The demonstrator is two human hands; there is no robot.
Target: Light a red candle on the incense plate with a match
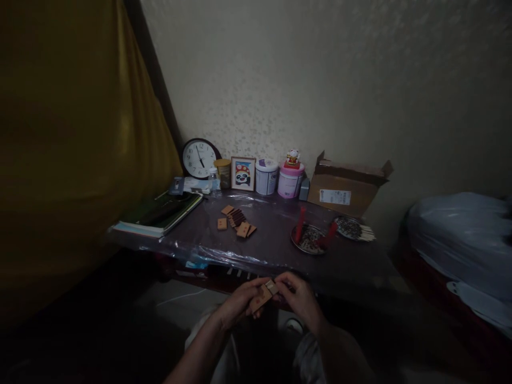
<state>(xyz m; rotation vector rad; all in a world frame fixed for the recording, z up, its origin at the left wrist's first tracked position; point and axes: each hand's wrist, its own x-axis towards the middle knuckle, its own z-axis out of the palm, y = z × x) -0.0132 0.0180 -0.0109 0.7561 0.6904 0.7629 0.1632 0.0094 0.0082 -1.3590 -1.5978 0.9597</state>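
My left hand (241,300) is closed round a small tan matchbox (261,300) in front of the table's near edge. The box is tilted, with its pale inner tray (272,287) partly slid out at the upper right end. At that end, my right hand (298,296) has its fingers pinched on the tray; its fingertips are partly hidden. On the table beyond lies a loose pile of matchboxes (242,230), some showing dark striking sides. One more matchbox (222,224) rests just left of the pile.
Red candles (300,226) are on a metal plate (310,250) at the right. Behind it, matchsticks (367,233) stick out from another plate. A carton (348,186), tins (266,177), picture frame (243,174) and clock (199,158) line the wall. Books (164,213) lie left.
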